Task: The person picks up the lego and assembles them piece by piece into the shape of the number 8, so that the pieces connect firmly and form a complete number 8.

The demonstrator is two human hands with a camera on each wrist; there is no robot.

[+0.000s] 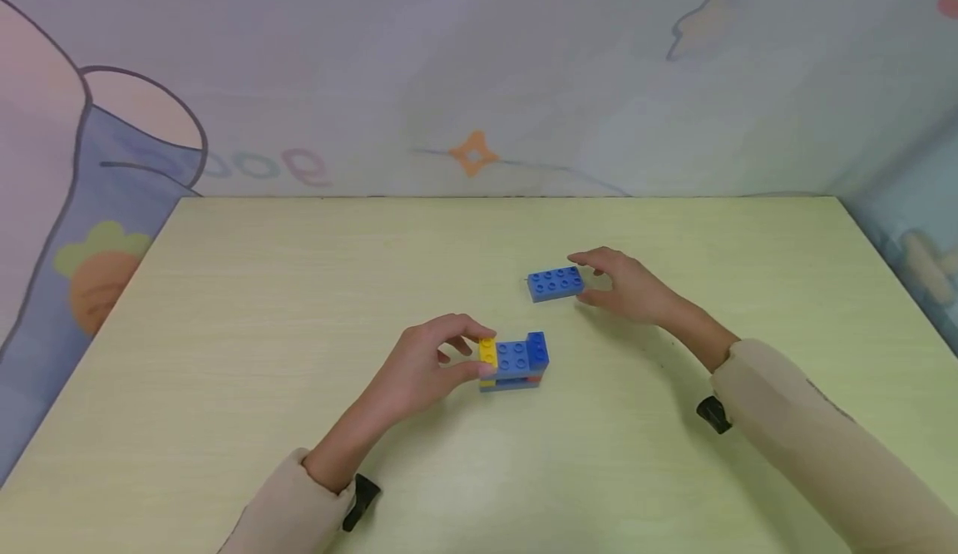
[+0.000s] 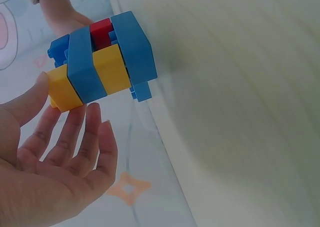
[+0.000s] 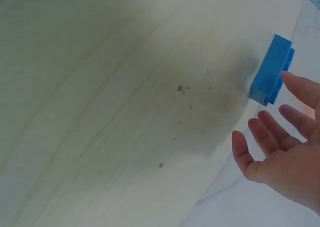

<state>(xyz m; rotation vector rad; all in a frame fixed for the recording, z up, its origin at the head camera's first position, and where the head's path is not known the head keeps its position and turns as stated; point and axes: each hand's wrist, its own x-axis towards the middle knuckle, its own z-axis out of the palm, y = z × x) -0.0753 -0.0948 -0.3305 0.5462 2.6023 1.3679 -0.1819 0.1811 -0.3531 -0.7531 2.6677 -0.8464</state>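
Observation:
My left hand [image 1: 421, 364] pinches the yellow brick [image 1: 487, 353] at the top left of a small brick stack between thumb and fingers. The stack has a studded blue brick [image 1: 512, 357] in its upper part and a small dark blue brick [image 1: 536, 350] at its right end. From the left wrist, a lower yellow brick [image 2: 111, 68] and a red brick [image 2: 101, 33] show between two long blue bricks. Around the right end of a loose blue brick [image 1: 555, 284], my right hand [image 1: 630, 288] holds its thumb and fingers apart; whether the thumb touches it I cannot tell.
Both hands are over a pale wooden table [image 1: 299, 288]. Behind it stands a wall [image 1: 374, 80] with cartoon prints. Small dark specks [image 3: 180, 88] mark the tabletop near the right hand. A black strap [image 1: 714, 414] shows at the right sleeve.

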